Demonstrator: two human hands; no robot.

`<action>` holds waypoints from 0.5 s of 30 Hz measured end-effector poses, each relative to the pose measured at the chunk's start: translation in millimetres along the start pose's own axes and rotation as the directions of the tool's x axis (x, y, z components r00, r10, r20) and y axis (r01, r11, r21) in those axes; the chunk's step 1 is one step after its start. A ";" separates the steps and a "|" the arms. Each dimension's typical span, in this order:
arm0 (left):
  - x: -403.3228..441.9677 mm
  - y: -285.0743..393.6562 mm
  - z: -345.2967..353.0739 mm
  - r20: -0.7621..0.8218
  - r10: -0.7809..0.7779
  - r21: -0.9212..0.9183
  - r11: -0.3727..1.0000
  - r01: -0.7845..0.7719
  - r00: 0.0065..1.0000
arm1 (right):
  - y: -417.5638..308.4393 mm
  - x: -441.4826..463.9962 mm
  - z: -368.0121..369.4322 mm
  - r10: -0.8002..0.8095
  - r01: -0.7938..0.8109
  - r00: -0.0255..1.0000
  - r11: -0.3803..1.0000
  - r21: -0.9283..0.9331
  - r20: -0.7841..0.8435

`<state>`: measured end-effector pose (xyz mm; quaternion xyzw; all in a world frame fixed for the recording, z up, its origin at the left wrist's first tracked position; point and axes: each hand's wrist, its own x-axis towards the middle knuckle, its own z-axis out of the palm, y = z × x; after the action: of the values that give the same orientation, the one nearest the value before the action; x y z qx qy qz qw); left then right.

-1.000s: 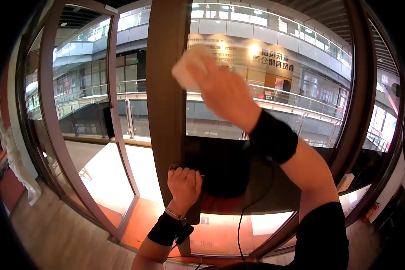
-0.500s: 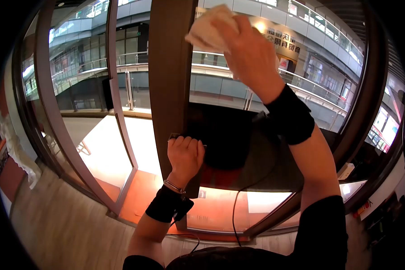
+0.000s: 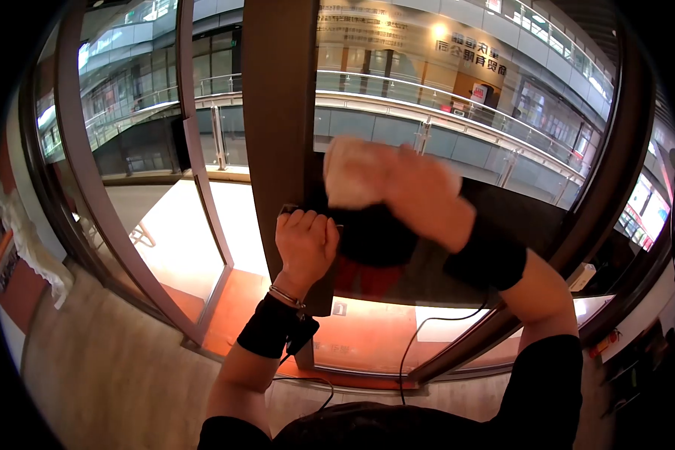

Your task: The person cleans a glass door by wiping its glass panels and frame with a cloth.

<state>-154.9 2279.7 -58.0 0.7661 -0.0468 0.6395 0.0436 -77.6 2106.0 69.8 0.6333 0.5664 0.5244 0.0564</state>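
Note:
My right hand (image 3: 427, 196), smeared by motion, presses a pale folded cloth (image 3: 352, 172) against or close to the glass pane (image 3: 397, 112) of a door. The cloth is near the pane's left side, just right of the dark door frame (image 3: 280, 105). Lower down, my left hand (image 3: 305, 241) is closed around a handle on that frame; a small dark end of the handle (image 3: 288, 209) shows beside the fingers. Both wrists wear black bands, and a metal bracelet (image 3: 286, 296) circles the left one.
To the left stands another framed glass panel (image 3: 131, 150). Black cables (image 3: 405, 367) hang from my wrists. Wood-look floor (image 3: 97, 360) lies below. Beyond the glass are a railing (image 3: 397, 105) and a wall sign. A ruffled white fabric (image 3: 30, 247) is at far left.
My right hand has swept the cloth downward, from the top of the pane to about its middle. The left hand keeps its grip on the handle.

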 end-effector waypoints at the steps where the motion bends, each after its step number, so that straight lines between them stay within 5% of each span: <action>1: 0.6 0.0 0.6 -0.010 -0.004 0.008 1.000 0.004 1.000 | 17.2 6.8 -9.5 0.087 -0.089 0.996 0.994 -0.069 -0.035; 3: -0.8 1.1 1.6 -0.026 -0.017 0.017 1.000 0.018 1.000 | 53.8 19.9 -30.6 0.317 -0.336 0.931 0.938 -0.086 -0.180; 6: -0.3 2.7 1.9 -0.034 -0.029 0.031 0.999 0.030 0.999 | 79.9 15.8 -33.5 0.307 -0.391 0.818 0.917 -0.081 -0.486; 8: 0.4 2.8 1.7 -0.033 -0.026 0.028 0.999 0.027 0.999 | 41.9 -3.8 -13.6 0.377 -0.417 0.874 0.906 -0.075 -0.305; 10: 0.6 2.0 2.1 -0.033 -0.022 0.013 1.000 0.023 0.999 | 0.9 -39.2 19.7 0.230 -0.243 0.929 0.970 -0.010 -0.290; 12: 0.6 3.4 2.7 -0.029 -0.014 0.019 1.000 0.015 0.999 | -41.8 -80.1 25.1 0.214 -0.216 0.975 0.976 0.033 0.054; 13: 0.5 3.6 3.3 -0.023 -0.015 0.026 1.000 0.016 1.000 | -58.4 -103.5 45.7 0.209 -0.197 0.975 0.970 0.144 -0.076; 15: -1.6 2.8 3.9 -0.012 -0.015 0.033 0.999 0.015 1.000 | -85.9 -142.3 50.0 0.150 -0.164 0.983 0.976 0.144 0.103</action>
<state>-151.7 2276.4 -60.2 0.7633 -0.0304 0.6443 0.0361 -70.5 2051.9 -94.9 0.7019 0.5498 0.4528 -0.0077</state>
